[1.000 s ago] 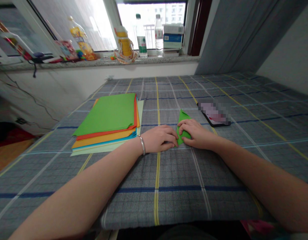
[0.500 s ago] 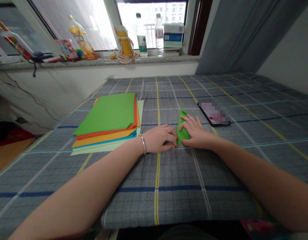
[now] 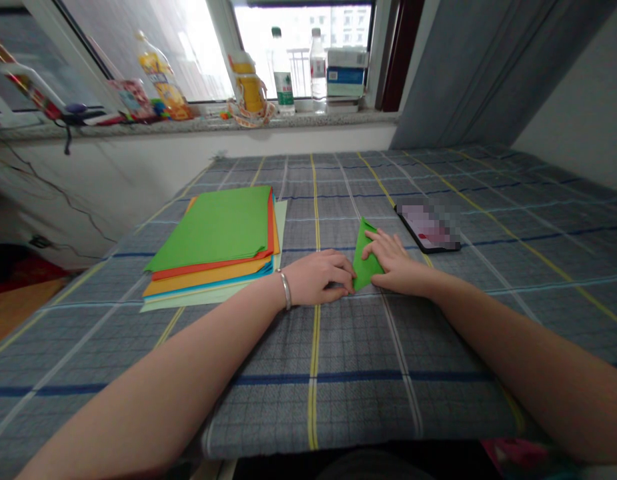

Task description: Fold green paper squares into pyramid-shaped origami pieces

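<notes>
A small folded piece of green paper (image 3: 364, 263) lies on the plaid cloth between my two hands, narrow at its far end and wider nearer me. My left hand (image 3: 324, 277), with a silver bangle at the wrist, has its fingertips closed at the paper's near left corner. Resting on the paper's right side is my right hand (image 3: 394, 263), its fingers apart and lying fairly flat. Part of the paper is hidden under those fingers.
A stack of coloured paper (image 3: 218, 223), green on top, lies to the left. A phone (image 3: 428, 228) lies beyond my right hand. Bottles (image 3: 284, 77) and boxes (image 3: 346, 73) stand on the windowsill (image 3: 308, 120) at the back. Plaid cloth (image 3: 268, 407) covers the table.
My right hand has slid slightly to the right across the green paper, so more of its near part shows. My left hand stays at the corner.
</notes>
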A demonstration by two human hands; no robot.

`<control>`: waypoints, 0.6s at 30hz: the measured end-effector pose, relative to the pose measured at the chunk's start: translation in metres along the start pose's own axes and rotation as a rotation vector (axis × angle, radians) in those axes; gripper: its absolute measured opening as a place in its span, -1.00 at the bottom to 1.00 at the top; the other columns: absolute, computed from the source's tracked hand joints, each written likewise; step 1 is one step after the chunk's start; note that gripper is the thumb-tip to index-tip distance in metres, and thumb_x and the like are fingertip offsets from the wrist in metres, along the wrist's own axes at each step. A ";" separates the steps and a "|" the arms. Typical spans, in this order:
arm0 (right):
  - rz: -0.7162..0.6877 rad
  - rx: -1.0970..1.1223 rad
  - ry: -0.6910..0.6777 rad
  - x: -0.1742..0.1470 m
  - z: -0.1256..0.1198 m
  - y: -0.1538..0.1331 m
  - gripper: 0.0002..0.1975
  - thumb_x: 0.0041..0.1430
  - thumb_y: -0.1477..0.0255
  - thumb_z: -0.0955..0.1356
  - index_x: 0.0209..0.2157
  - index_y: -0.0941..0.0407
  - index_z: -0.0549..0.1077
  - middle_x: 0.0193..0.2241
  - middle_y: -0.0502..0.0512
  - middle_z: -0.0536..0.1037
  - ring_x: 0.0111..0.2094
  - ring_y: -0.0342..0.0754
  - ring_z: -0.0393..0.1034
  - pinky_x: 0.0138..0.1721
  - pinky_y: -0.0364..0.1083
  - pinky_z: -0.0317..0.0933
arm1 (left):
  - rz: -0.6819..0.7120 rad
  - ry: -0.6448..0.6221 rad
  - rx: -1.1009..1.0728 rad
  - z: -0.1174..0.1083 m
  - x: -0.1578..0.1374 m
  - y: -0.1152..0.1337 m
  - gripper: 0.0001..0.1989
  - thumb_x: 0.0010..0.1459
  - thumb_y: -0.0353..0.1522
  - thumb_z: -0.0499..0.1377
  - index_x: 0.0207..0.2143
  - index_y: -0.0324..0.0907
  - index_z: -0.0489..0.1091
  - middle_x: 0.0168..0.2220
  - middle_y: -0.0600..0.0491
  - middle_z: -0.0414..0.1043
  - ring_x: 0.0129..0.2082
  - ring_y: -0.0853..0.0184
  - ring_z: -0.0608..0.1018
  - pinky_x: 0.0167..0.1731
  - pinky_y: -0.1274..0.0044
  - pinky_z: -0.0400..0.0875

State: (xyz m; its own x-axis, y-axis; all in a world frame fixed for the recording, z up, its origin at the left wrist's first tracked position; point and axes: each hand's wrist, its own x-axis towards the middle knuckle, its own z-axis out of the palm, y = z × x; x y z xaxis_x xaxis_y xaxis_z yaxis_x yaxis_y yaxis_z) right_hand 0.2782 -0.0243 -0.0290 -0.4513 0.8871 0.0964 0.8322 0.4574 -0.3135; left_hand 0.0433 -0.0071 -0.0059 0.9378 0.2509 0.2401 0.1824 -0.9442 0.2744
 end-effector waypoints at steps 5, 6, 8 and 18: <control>-0.047 -0.019 0.028 -0.003 0.000 -0.024 -0.53 -0.03 0.42 0.36 -0.03 0.10 0.28 0.36 0.31 -0.04 0.39 0.28 -0.43 0.30 0.34 -0.50 | 0.010 0.017 0.002 0.001 0.001 -0.001 -0.86 0.21 -0.40 0.15 -0.30 -0.16 0.53 -0.17 -0.04 0.48 -0.09 0.25 0.49 0.01 0.37 0.35; -0.059 -0.018 0.022 -0.003 0.000 -0.028 -0.53 -0.01 0.39 0.35 -0.01 0.12 0.26 0.36 0.34 -0.06 0.39 0.28 -0.43 0.30 0.34 -0.50 | 0.003 0.015 0.003 0.001 0.001 -0.001 -0.86 0.21 -0.39 0.15 -0.30 -0.16 0.53 -0.18 -0.03 0.48 -0.10 0.25 0.49 0.01 0.36 0.35; -0.047 -0.010 -0.009 -0.002 0.001 -0.032 -0.51 0.02 0.38 0.34 0.02 0.14 0.25 0.36 0.37 -0.07 0.39 0.28 -0.43 0.30 0.33 -0.49 | -0.007 0.010 0.004 0.001 0.001 -0.001 -0.85 0.21 -0.38 0.15 -0.30 -0.15 0.54 -0.19 -0.03 0.48 -0.10 0.25 0.49 0.01 0.36 0.34; 0.049 -0.010 -0.024 0.002 0.002 -0.010 -0.44 -0.07 0.46 0.32 0.04 0.09 0.18 0.33 0.34 0.02 0.39 0.30 -0.39 0.29 0.35 -0.47 | -0.006 0.019 -0.017 0.001 0.001 0.000 -0.88 0.18 -0.42 0.17 -0.30 -0.15 0.53 -0.18 -0.03 0.47 -0.11 0.26 0.49 -0.01 0.37 0.36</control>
State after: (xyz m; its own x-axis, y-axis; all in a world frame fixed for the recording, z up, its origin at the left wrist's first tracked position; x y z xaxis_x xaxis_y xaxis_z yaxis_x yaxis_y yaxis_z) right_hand 0.2687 -0.0272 -0.0280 -0.4175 0.9068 0.0579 0.8565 0.4141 -0.3081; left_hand 0.0445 -0.0072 -0.0067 0.9308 0.2605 0.2564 0.1825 -0.9390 0.2914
